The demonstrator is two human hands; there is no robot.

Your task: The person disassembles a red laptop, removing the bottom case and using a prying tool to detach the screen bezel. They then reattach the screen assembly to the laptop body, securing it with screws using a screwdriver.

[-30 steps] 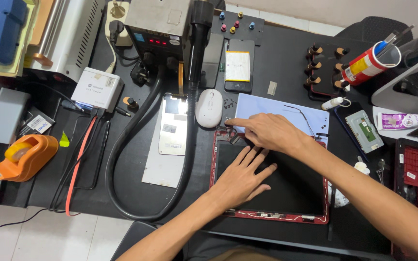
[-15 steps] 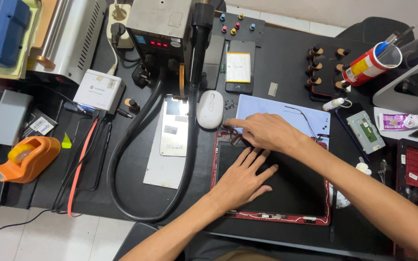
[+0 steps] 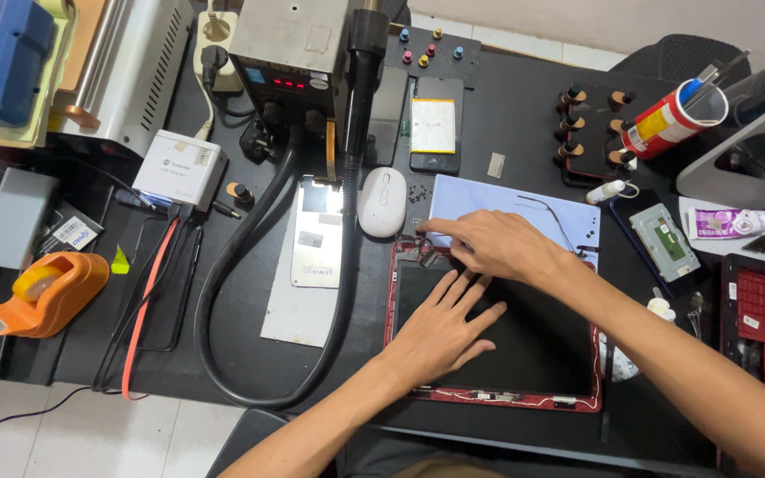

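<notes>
— Red-framed black laptop screen panel (image 3: 524, 354), where does it lie?

— Flat on the black workbench (image 3: 524, 124), right of centre, its lower edge near the bench's front rim.

— Start from the left, then.

— An orange tape dispenser (image 3: 46, 292) sits at the far left. Right of it, a small white charger box (image 3: 179, 168), with red and black cables trailing down. Then a thick black hose (image 3: 250, 292) loops past a silver-backed phone (image 3: 319, 232) lying on a grey metal plate (image 3: 298, 310). A white oval mouse (image 3: 382, 202) is just beside the phone.

— And the hands?

— The left hand (image 3: 440, 332) lies flat on the panel's dark surface, fingers spread, gripping nothing. The right hand (image 3: 489, 243) reaches across to the panel's upper left corner, fingertips pinched together there; what they pinch is too small to tell. It partly covers a pale blue sheet (image 3: 524, 208) above the panel.

— Further right?

— A red, yellow and white cup of pens (image 3: 670, 124), near the bench's far right.
</notes>
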